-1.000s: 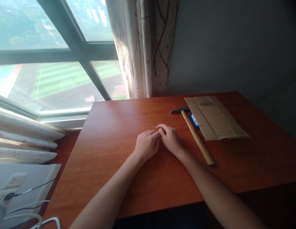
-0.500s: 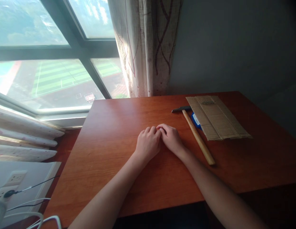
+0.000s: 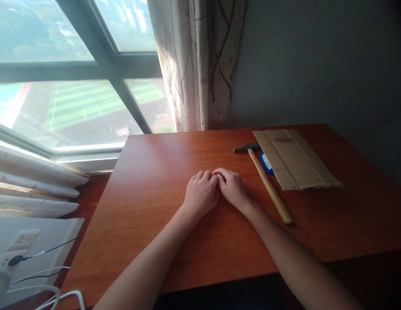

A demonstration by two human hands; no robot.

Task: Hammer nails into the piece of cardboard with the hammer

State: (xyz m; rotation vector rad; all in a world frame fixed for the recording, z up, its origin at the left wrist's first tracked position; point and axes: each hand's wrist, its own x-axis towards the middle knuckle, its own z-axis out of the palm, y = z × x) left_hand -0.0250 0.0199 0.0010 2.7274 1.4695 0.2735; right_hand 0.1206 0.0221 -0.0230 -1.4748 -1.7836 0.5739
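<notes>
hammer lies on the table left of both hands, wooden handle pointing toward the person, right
Not left: the head view shows the hammer on the table right of the left hand and right hand, wooden handle pointing toward the person.

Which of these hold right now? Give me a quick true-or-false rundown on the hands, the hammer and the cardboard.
1. The left hand and right hand rest on the table, meeting at the fingers. True.
2. The hammer lies with its head at the far end. True.
3. The right hand grips the hammer. False: it lies untouched on the table, to the right of that hand.
4. A blue item peeks out from under the cardboard, beside the hammer's handle. True.
5. The cardboard stands against the wall. False: it lies flat on the table.
</notes>
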